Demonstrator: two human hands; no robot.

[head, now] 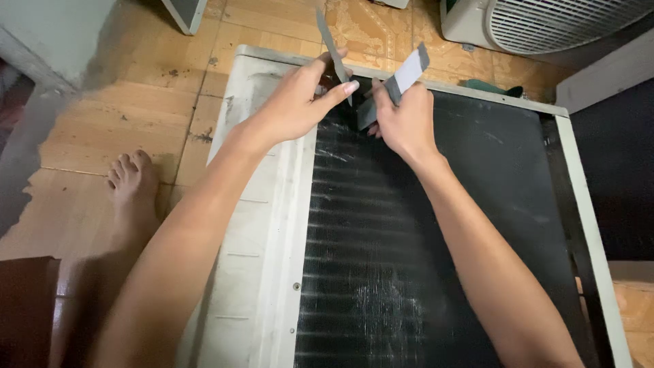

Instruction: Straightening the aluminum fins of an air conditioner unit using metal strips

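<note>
Gripping flat tools, left hand (300,102), right hand (402,119), coil panel (422,259)

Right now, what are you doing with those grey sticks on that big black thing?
A person leans over an air conditioner unit lying flat on a tiled floor. Each hand holds a flat grey strip: the left hand pinches a thin one, the right hand grips a wider one. Both are at the far edge of the dark finned coil. A bare foot rests beside the unit.
</note>
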